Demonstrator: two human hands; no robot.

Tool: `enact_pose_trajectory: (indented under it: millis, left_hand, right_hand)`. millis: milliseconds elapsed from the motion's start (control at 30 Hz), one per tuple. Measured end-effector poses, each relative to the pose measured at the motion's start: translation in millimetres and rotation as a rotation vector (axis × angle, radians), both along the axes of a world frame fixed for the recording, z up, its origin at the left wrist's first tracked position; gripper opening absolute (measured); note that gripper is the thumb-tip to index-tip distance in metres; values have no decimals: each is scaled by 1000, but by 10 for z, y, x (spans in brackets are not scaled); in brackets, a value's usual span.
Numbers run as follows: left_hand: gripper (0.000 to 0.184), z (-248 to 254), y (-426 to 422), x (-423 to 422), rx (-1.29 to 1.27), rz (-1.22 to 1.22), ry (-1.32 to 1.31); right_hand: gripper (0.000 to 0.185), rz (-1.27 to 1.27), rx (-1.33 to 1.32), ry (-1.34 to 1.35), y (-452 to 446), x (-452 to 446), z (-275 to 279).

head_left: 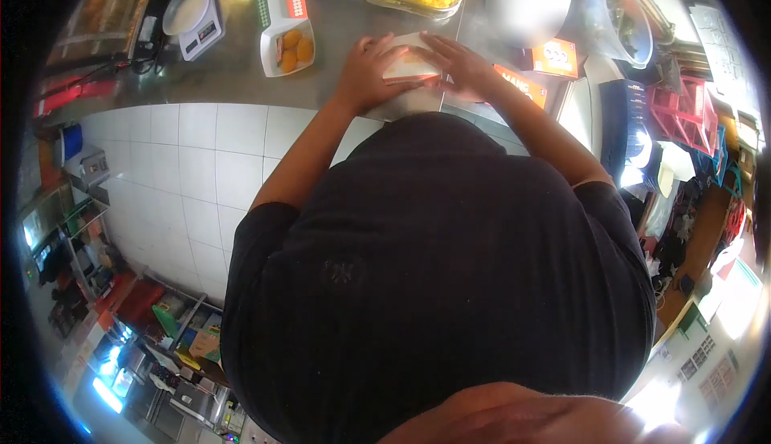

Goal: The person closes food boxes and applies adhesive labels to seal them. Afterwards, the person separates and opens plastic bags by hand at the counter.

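A small white takeaway box [408, 68] with an orange-red lower edge lies at the counter's front edge, between my two hands. My left hand [371, 73] wraps the box's left side, fingers over the far edge and thumb along the near side. Across the top and right side lie the fingers of my right hand [459, 66]. The box's lid looks closed, though my fingers cover part of it. To the left stands an open paper carton [275, 22] holding several round, browned fried pieces [294, 50].
A kitchen scale [201, 38] stands left on the steel counter [233, 74]. Behind my hands is a clear tray [438, 12] of yellow food. To the right are a white rounded object [526, 2], orange boxes [526, 84] and a clear plastic tub [634, 52].
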State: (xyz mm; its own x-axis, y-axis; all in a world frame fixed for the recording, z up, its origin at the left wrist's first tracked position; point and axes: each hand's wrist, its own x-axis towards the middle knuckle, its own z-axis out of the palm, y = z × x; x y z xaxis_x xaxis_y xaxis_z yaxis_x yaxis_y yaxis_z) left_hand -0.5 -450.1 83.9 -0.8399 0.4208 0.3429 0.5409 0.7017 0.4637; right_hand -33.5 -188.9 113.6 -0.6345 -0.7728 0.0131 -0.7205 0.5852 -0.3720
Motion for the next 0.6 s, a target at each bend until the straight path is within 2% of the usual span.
enact_pose_trajectory:
  millis: [233,333,433,600]
  left_hand:
    - [65,41,43,59,-117,-10,103]
    - [61,-127,-16,19,-87,-73,183]
    - [54,-146,-47,-35,-21,-155,110]
    - [51,-113,-21,-4,-131,-94,131]
  right_hand:
    - [83,53,57,76,92,3,-354]
    - [81,120,88,166,145,-18,-351]
    - [79,115,67,206,156,-4,-366]
    - [69,52,215,195,113,62,-344]
